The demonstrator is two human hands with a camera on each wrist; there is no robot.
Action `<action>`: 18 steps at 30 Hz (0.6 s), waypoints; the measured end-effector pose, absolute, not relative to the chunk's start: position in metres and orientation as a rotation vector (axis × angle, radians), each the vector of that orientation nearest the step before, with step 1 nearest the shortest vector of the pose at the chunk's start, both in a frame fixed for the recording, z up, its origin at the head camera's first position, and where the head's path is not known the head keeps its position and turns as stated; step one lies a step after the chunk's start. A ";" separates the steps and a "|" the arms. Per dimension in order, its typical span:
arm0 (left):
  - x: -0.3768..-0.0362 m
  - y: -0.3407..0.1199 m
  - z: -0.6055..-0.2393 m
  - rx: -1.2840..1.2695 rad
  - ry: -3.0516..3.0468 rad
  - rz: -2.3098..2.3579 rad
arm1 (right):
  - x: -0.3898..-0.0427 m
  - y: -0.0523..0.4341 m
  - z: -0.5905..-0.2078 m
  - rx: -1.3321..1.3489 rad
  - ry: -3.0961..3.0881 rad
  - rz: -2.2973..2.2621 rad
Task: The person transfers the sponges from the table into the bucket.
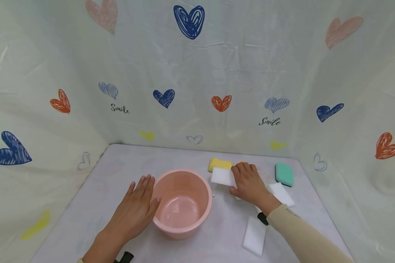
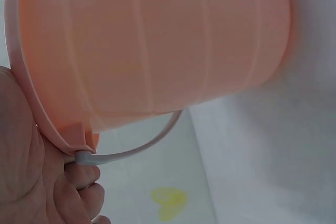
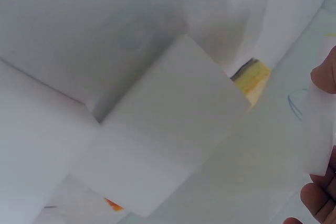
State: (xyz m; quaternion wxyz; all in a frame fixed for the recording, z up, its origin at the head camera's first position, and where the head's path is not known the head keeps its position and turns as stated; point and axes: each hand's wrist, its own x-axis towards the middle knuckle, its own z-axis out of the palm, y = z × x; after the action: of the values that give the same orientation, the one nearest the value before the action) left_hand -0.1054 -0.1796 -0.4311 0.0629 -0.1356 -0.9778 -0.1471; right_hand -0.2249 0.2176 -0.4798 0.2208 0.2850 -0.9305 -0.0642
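Note:
A pink plastic bucket (image 1: 181, 231) stands upright on the table, nothing showing inside it. My left hand (image 1: 135, 210) rests against its left rim with fingers straight. In the left wrist view, the palm touches the rim beside the end of the grey carrying handle (image 2: 131, 153). To the right of the bucket, my right hand (image 1: 250, 184) pinches a white sponge block (image 1: 222, 176) between thumb and fingers. The right wrist view shows this held block (image 3: 316, 129) at the right edge. Behind it lies a yellow sponge (image 1: 219, 163), partly covered in the head view.
A green sponge (image 1: 284, 174) with a dark underside lies at the back right. White sponge blocks (image 1: 281, 194) (image 1: 254, 235) lie beside and below the right forearm. Something orange (image 1: 240, 162) peeks out behind the right fingers. A heart-printed curtain (image 1: 197, 65) surrounds the table.

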 end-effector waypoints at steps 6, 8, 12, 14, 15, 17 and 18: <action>-0.105 -0.180 -0.431 -0.416 -2.956 -0.439 | -0.225 0.214 -0.466 0.772 -2.536 -0.119; -0.105 -0.180 -0.431 -0.424 -2.950 -0.440 | -0.225 0.212 -0.463 0.778 -2.516 -0.106; -0.104 -0.181 -0.432 -0.439 -2.928 -0.441 | -0.227 0.210 -0.454 0.795 -2.460 -0.101; -0.104 -0.181 -0.433 -0.445 -2.920 -0.445 | -0.227 0.208 -0.448 0.799 -2.444 -0.096; -0.104 -0.181 -0.432 -0.447 -2.919 -0.445 | -0.227 0.207 -0.444 0.796 -2.449 -0.087; -0.104 -0.182 -0.432 -0.448 -2.919 -0.444 | -0.226 0.203 -0.436 0.789 -2.461 -0.067; -0.103 -0.182 -0.431 -0.447 -2.917 -0.442 | -0.226 0.200 -0.431 0.784 -2.473 -0.057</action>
State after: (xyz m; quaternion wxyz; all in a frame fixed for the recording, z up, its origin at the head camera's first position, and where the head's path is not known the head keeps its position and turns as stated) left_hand -0.1035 -0.1817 -0.4314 0.0785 -0.1493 -0.9746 -0.1475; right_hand -0.2256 0.2003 -0.4311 0.2700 0.2910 -0.9176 -0.0210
